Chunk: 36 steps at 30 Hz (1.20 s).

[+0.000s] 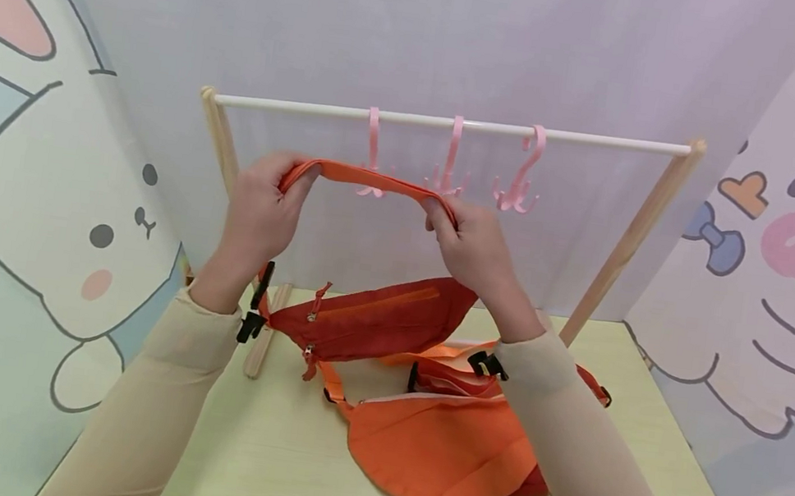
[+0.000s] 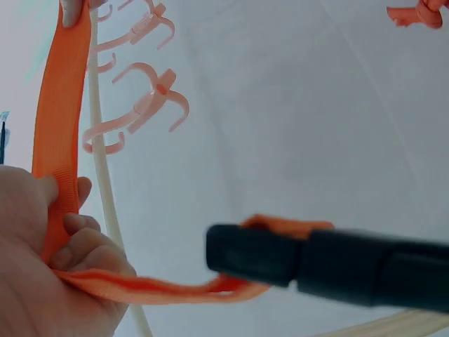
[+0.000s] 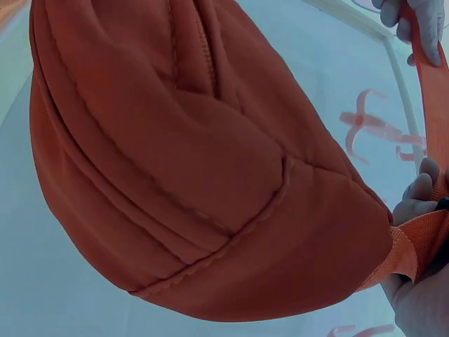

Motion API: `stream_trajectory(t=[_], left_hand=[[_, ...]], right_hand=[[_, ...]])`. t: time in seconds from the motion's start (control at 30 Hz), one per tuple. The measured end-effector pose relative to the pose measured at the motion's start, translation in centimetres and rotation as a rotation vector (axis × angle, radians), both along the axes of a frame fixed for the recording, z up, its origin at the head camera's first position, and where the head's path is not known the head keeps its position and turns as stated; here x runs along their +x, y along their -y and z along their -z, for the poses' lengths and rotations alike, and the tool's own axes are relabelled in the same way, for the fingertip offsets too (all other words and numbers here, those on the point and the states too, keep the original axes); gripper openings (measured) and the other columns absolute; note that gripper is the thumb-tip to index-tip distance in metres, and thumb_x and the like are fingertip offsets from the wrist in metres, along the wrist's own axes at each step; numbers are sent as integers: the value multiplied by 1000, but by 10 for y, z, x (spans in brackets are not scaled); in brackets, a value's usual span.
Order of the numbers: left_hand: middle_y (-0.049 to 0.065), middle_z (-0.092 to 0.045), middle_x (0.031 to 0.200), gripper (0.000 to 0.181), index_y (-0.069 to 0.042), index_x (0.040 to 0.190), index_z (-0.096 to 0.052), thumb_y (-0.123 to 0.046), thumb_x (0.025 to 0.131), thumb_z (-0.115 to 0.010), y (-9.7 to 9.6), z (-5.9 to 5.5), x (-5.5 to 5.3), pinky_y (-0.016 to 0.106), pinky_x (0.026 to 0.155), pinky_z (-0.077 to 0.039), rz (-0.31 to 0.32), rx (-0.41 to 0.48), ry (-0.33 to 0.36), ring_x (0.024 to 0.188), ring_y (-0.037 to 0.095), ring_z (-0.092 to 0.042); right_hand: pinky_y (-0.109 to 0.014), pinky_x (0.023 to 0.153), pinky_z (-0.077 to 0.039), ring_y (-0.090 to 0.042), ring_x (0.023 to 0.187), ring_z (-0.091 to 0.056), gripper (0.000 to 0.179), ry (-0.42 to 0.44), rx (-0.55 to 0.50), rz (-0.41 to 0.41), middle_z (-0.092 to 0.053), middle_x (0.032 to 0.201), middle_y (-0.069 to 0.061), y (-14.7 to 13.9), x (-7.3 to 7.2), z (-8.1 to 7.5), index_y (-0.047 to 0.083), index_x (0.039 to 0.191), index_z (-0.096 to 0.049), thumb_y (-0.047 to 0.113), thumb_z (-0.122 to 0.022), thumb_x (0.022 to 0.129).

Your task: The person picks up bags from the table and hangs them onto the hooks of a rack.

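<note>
My left hand (image 1: 265, 203) and right hand (image 1: 471, 240) each grip an orange strap (image 1: 376, 180), its middle stretched in a shallow arch between them. From this strap hangs a dark red waist bag (image 1: 373, 324), tilted and raised over the table, with zipper pulls at its left end. A black buckle (image 1: 252, 325) dangles beside my left wrist; it looms large in the left wrist view. In the right wrist view the bag's body (image 3: 196, 161) fills the middle. Level with the strap, behind it, pink hooks (image 1: 450, 159) hang from a white rod (image 1: 413, 120).
On the pale table (image 1: 254, 445) lies an orange bag (image 1: 439, 452), with red fabric and straps around it, partly behind my right forearm. Wooden posts (image 1: 632, 244) hold up the rod. A wooden foot bar (image 1: 268, 331) rests at left. Cartoon-printed walls flank both sides.
</note>
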<state>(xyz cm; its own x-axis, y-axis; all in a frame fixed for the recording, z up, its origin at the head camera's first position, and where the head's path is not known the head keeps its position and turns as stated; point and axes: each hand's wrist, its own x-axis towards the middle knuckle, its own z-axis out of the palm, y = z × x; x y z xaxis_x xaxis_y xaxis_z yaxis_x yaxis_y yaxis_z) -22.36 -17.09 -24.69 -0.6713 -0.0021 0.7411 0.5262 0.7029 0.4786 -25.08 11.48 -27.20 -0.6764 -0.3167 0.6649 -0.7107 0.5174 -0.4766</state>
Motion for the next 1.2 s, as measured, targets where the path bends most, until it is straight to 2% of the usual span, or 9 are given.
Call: stream_trajectory(t=[0.13,0.3,0.67,0.87,1.2], left_hand=[[16,-66,89,31,-1,110,-76,-28,110,-62,-3,-2,-9,38,70,-37,-47,-2,-34,76,30,-51],[17,-65,88,33,0,114,-75,-30,110,-60,-5,-2,-19,37,69,-37,-79,14,-30,74,31,-50],[14,-59,86,36,-3,119,-75,-35,111,-59,-3,2,-40,37,66,-37,-77,77,67,74,27,-48],[14,-59,86,38,-4,121,-74,-36,111,-57,-3,5,-50,36,66,-37,-63,94,95,74,27,-48],[13,-56,85,36,-5,120,-73,-36,111,-57,-6,14,-57,37,66,-38,-63,107,152,75,27,-48]], right_hand=[[-35,50,-32,-21,53,-39,38,8,-20,59,-52,63,-2,7,-4,-2,9,86,-70,32,-56,112],[-35,50,-32,-23,53,-41,41,45,-50,101,-52,62,-4,16,-7,-5,9,84,-70,33,-54,112],[-36,50,-33,-24,54,-43,43,61,-18,139,-50,61,-6,23,-15,-7,8,82,-68,33,-53,113],[-37,51,-35,-25,56,-45,44,77,7,164,-51,62,-7,25,-20,-6,8,83,-69,35,-52,113],[-35,50,-36,-25,54,-45,43,115,29,161,-51,62,-6,23,-19,1,8,84,-70,35,-53,113]])
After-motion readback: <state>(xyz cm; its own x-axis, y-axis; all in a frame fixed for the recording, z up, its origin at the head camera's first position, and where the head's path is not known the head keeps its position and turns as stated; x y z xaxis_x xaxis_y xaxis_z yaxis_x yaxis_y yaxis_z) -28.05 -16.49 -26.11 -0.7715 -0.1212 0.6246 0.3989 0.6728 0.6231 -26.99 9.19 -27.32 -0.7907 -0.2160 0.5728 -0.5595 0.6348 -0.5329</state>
